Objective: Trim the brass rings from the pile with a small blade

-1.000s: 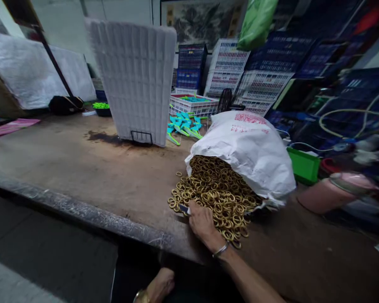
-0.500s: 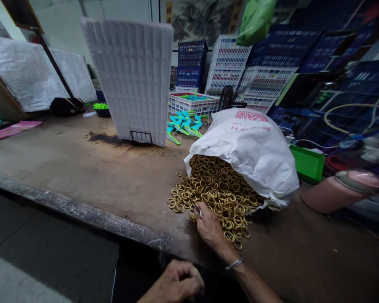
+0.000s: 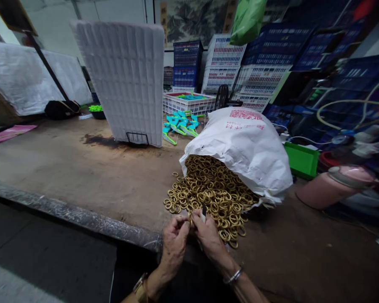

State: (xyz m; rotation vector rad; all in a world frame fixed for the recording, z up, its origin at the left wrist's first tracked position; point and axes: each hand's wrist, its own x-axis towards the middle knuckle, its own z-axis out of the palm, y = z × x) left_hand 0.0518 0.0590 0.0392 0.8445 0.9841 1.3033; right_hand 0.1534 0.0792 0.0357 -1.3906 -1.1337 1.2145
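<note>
My left hand (image 3: 173,242) is closed, its thumb and fingertips pinched at a brass-coloured ring (image 3: 190,217). My right hand (image 3: 208,235) meets it from the other side, thumb and forefinger at the same ring. Gripped in the right hand is a small knife (image 3: 204,211), its dark tip pointing up and its pale handle partly hidden by the fingers. Just beyond both hands lies a heap of brass-coloured rings (image 3: 214,195), spilling from the mouth of a white woven sack (image 3: 240,141) that rests on its side.
The worn workbench (image 3: 113,181) has a rough front edge. On it stand a tall white ribbed panel (image 3: 123,84), teal and green plastic pieces (image 3: 180,123), a green tray (image 3: 301,160) and a pink flask (image 3: 334,187). Crates (image 3: 224,63) are stacked behind.
My left hand has risen from the bench's front edge to meet the right hand. The right hand has drawn back slightly from the heap, with a ring now between both hands.
</note>
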